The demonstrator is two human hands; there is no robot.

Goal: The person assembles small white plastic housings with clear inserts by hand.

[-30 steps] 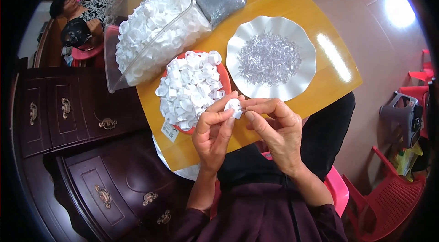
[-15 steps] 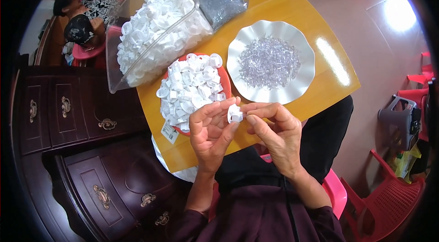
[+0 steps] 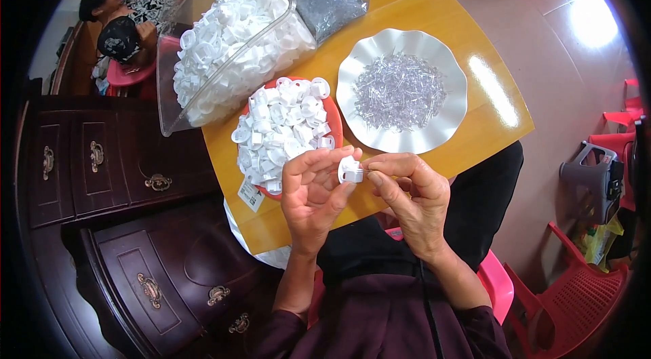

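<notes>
Between the thumb and fingers of my left hand (image 3: 313, 189) is a small white plastic part (image 3: 350, 170) with a round flange and a boxy body. A thin clear plastic pin (image 3: 365, 170) is pinched by my right hand (image 3: 415, 196), its end at the side of the white part; I cannot tell how deep it sits. Just beyond my left hand, an orange-red bowl (image 3: 337, 122) is heaped with similar white parts (image 3: 285, 122). A white wavy-rimmed plate (image 3: 456, 105) holds a pile of clear pins (image 3: 400, 91) past my right hand.
Behind the bowl, a clear plastic bin (image 3: 166, 98) full of white parts leans on the yellow table (image 3: 502, 132). Beside it lies a bag of clear pieces (image 3: 329, 5). Dark wooden drawers (image 3: 156, 257) stand left, red chairs (image 3: 576, 291) right. Another person (image 3: 146, 6) sits at the far left.
My right fingertips have drawn slightly to the right, away from the white part. My left hand holds the part almost in the same place.
</notes>
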